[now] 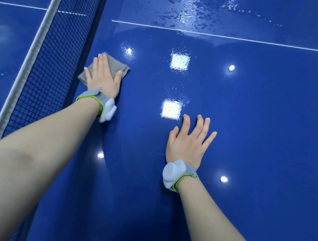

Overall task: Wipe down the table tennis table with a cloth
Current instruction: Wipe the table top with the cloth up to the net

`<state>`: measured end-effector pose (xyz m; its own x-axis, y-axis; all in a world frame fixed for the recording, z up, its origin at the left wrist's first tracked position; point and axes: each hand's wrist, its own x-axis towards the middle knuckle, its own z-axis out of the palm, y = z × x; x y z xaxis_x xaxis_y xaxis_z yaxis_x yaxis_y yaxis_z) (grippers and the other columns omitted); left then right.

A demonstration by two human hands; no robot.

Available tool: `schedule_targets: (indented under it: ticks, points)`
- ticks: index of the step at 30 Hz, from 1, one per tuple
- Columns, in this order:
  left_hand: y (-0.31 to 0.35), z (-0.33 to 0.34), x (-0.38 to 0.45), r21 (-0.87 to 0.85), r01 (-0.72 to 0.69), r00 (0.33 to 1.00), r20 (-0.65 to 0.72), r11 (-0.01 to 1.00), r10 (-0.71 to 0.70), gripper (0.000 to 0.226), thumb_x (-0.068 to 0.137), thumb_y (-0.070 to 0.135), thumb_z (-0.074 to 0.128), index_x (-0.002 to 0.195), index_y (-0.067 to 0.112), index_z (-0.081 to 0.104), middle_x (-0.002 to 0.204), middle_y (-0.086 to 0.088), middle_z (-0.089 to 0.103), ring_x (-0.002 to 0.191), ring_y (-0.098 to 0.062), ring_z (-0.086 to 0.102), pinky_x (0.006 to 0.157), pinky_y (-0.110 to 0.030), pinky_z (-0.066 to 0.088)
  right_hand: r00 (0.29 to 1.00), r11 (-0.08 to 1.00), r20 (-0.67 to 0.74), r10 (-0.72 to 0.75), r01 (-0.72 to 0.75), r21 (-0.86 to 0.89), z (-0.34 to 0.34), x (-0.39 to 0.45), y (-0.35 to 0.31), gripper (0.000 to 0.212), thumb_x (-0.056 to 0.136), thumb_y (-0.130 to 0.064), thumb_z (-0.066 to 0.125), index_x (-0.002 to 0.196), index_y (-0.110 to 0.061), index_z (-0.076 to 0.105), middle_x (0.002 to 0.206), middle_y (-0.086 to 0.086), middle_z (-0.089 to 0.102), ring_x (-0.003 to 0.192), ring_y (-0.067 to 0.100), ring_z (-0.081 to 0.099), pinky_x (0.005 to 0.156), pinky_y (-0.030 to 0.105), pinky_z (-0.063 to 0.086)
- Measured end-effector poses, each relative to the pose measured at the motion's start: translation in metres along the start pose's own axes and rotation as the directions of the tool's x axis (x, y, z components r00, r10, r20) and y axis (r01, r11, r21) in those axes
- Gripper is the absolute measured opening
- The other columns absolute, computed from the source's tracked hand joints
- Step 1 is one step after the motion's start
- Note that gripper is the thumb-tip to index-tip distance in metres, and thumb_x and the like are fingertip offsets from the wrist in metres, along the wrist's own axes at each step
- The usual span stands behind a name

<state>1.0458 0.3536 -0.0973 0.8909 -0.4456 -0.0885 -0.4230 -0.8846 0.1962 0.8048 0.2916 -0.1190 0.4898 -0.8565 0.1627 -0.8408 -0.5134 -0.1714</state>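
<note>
The blue table [251,153] shines, wet streaks remaining at upper centre. Our left hand [103,73] presses flat on the cloth [117,64] beside the net [61,55]; our right hand [188,143] rests open, so wiping seems unfinished.

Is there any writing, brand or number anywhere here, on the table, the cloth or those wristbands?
None can be read.
Table: only a white line, no text.
Net: no label shows.
Cloth: plain grey.
Wristbands: no readable marking.
</note>
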Motion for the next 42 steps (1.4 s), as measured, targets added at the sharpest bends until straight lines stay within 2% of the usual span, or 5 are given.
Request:
schedule_targets:
  ticks: [13, 17, 25, 34, 42]
  points:
    - [0.044, 0.004, -0.018, -0.064, -0.491, 0.865, 0.085, 0.869, 0.495, 0.057, 0.094, 0.044, 0.028, 0.141, 0.013, 0.036, 0.143, -0.019, 0.030, 0.135, -0.035, 0.023, 0.113, -0.041, 0.002, 1.000, 0.999, -0.029, 0.004, -0.003, 0.033, 0.005, 0.009, -0.004, 0.040, 0.089, -0.030, 0.031, 0.124, -0.019, 0.046, 0.136, 0.017, 0.049, 0.135, 0.037, 0.037, 0.110, 0.058, 0.019]
    - [0.008, -0.008, 0.003, 0.059, -0.404, 0.913, -0.029, 0.913, 0.406, 0.052, 0.092, 0.039, 0.030, 0.136, 0.015, 0.046, 0.127, -0.022, 0.044, 0.114, -0.039, 0.040, 0.099, -0.040, 0.024, 1.000, 1.000, -0.021, 0.003, -0.002, 0.024, 0.007, 0.012, -0.004, 0.043, 0.090, -0.031, 0.030, 0.124, -0.017, 0.053, 0.137, 0.018, 0.048, 0.135, 0.037, 0.036, 0.111, 0.055, 0.012]
    - [0.014, -0.009, 0.025, 0.009, -0.173, 0.984, 0.049, 0.985, 0.173, 0.050, 0.100, 0.026, 0.029, 0.147, 0.010, 0.022, 0.149, -0.017, 0.023, 0.137, -0.033, 0.019, 0.113, -0.040, 0.013, 1.000, 1.000, -0.019, 0.004, -0.004, 0.010, 0.007, 0.018, -0.006, 0.044, 0.089, -0.031, 0.031, 0.124, -0.016, 0.054, 0.138, 0.017, 0.048, 0.135, 0.038, 0.036, 0.111, 0.055, 0.012]
    - [0.056, 0.002, 0.011, -0.098, -0.393, 0.896, 0.182, 0.914, 0.405, 0.047, 0.102, 0.031, 0.025, 0.147, 0.027, 0.017, 0.157, -0.004, 0.006, 0.144, -0.022, -0.001, 0.115, -0.038, -0.003, 1.000, 1.000, -0.026, 0.001, 0.000, 0.024, 0.008, 0.023, -0.009, 0.042, 0.089, -0.030, 0.033, 0.123, -0.016, 0.053, 0.138, 0.017, 0.048, 0.135, 0.038, 0.036, 0.110, 0.055, 0.010]
    - [0.033, -0.004, 0.055, 0.011, -0.108, 0.987, 0.125, 0.994, 0.106, 0.049, 0.102, 0.033, 0.020, 0.149, 0.022, 0.010, 0.157, -0.010, 0.000, 0.144, -0.026, -0.003, 0.116, -0.041, -0.003, 1.000, 1.000, -0.016, -0.008, 0.008, 0.018, 0.009, 0.026, -0.010, 0.043, 0.089, -0.030, 0.033, 0.124, -0.016, 0.053, 0.140, 0.018, 0.046, 0.136, 0.038, 0.035, 0.111, 0.056, 0.012]
